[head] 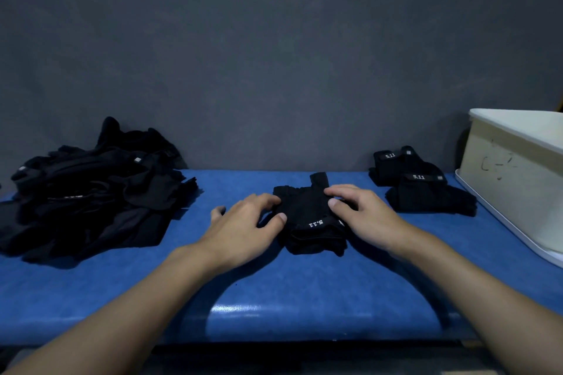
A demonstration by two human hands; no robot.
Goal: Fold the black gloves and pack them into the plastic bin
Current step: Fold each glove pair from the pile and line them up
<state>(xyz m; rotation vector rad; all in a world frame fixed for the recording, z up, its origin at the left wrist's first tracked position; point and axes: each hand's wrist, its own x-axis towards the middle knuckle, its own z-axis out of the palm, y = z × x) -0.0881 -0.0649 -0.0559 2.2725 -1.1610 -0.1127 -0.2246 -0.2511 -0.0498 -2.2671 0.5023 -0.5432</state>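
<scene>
You were in the middle of the job, not near the end.

One black glove [310,216] lay on the blue table [274,298], right in front of you. It looked partly folded, with one bit poking out at the far side. Your left hand [243,228] held its left edge, with bent fingers and the thumb pinching the cloth. Your right hand [362,213] held the right side the same way, with the thumb and fingers closed on a bit of the glove. So I think you were folding this one.

Two folded gloves [426,195] sat near your right hand, just beside the plastic bin [511,173]. They were done but not packed yet. The bin stood at the right end of the table. You could not see into it from here, so I cannot tell if any gloves were inside.

A big pile of gloves [91,192] lay well off to your left, all loose and messy. None of those looked folded. That was most of the work left: fold them one by one, then put every folded glove into the bin.
</scene>
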